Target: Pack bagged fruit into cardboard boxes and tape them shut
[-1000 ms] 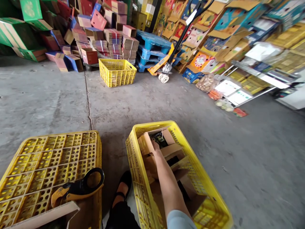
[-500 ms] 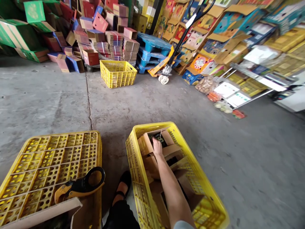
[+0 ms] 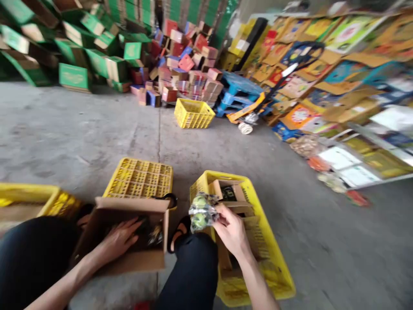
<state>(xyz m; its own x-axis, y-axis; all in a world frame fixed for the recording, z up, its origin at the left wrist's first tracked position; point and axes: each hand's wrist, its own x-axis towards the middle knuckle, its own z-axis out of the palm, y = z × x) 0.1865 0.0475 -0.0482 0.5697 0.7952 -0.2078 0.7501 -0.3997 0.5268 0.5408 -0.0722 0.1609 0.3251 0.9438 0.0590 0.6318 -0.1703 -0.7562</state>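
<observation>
Illumination is diffuse and moderate. The floor (image 3: 322, 258) is brighter at upper left, darker at lower right. Film on the packet (image 3: 201, 212) shows glare; the open carton (image 3: 137, 261) holds deep shadow. Blur softens most detail; wide-angle distortion stretches the stacked boxes (image 3: 348, 79) toward the right edge.

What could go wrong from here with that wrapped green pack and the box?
The right hand grips the wrapped green pack at one end, so it might slip. The black-ringed tool sits close behind the open cardboard box, so shifting the box could knock it.
</observation>
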